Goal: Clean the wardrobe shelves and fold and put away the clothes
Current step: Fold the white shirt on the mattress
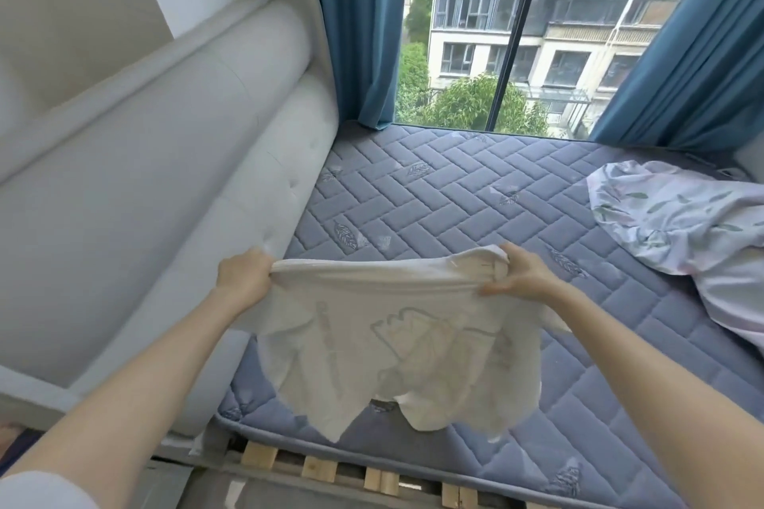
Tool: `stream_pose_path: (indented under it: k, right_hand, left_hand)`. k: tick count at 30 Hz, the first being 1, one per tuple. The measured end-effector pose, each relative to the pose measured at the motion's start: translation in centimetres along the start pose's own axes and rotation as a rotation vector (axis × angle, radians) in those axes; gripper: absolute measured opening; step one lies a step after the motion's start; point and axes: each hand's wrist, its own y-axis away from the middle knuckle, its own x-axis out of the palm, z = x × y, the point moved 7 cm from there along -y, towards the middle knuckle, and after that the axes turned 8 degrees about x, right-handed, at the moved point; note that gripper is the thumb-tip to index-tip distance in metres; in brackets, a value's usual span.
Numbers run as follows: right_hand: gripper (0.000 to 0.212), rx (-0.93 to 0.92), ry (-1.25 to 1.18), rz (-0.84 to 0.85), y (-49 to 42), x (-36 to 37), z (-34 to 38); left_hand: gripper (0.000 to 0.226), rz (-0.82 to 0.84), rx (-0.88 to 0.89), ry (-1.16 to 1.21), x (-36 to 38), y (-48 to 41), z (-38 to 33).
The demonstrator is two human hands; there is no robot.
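Both hands, left (244, 275) and right (519, 275), grip the top edge of a white printed T-shirt (384, 347), fingers curled round the bunched fabric, holding it spread above the grey quilted mattress (475, 194) beside the padded headboard (165, 161).

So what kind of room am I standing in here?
Most likely a bedroom: a bare quilted mattress on wooden slats, a padded headboard along its left, and blue curtains at a large window. Both hands hold up a white T-shirt.
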Motion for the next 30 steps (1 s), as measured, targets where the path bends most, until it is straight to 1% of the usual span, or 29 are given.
stream_pose_path:
  k: [1,2,3,7,10,12,14,16,19,21,23,25,27,30]
  right_hand:
    - [0.035,-0.027,0.040,-0.016,-1.5,-0.5,0.0]
    - [0.024,-0.052,0.059,-0.068,-2.9,-1.4,0.3]
    - [0.019,-0.080,0.058,-0.133,-4.2,-2.5,0.7]
    - [0.024,-0.137,0.048,-0.398,-8.3,-8.1,3.7]
    - [0.027,-0.179,0.037,-0.570,-9.2,-12.0,5.9]
    - [0.030,-0.190,0.045,-0.655,-8.9,-13.6,6.6]
    - [0.035,-0.188,0.069,-0.718,-8.5,-14.2,6.4]
    - [0.036,-0.192,0.082,-0.741,-8.2,-13.7,5.6]
    - [0.036,-0.183,0.080,-0.742,-7.1,-11.3,3.3]
    - [0.035,-0.163,0.095,-0.700,-6.2,-8.5,1.1]
    - [0.037,-0.103,0.178,-0.600,-5.5,-4.6,-1.5]
    - [0.038,-0.060,0.264,-0.479,-4.9,-0.2,-4.3]
    - [0.039,-0.057,0.380,-0.344,-4.0,4.9,-6.8]
    - [0.039,-0.066,0.528,-0.181,-3.2,13.5,-11.2]
  left_hand:
    - [0.032,-0.021,-0.022,-0.009,-0.8,-1.2,-0.2]
    - [0.032,-0.049,-0.041,-0.015,-1.8,-2.3,-0.4]
    - [0.031,-0.085,-0.059,-0.017,-2.9,-3.5,-0.6]
    - [0.030,-0.268,-0.132,0.019,-7.8,-7.2,-0.4]
    - [0.036,-0.433,-0.145,0.078,-11.5,-8.1,-0.1]
    - [0.040,-0.534,-0.118,0.064,-13.5,-7.9,-0.3]
    - [0.040,-0.618,-0.090,0.044,-14.6,-7.0,-0.6]
    - [0.036,-0.654,-0.061,0.007,-14.5,-5.9,-1.2]
    - [0.037,-0.670,-0.012,-0.014,-12.0,-4.0,-2.2]
    - [0.039,-0.658,0.027,0.008,-8.9,-2.5,-3.0]
    - [0.041,-0.587,0.078,0.056,-4.2,-1.4,-3.9]
    - [0.049,-0.503,0.144,0.064,1.0,-0.5,-5.0]
    - [0.057,-0.420,0.220,0.067,6.8,0.3,-6.3]
    - [0.058,-0.297,0.280,0.051,17.1,1.4,-8.2]
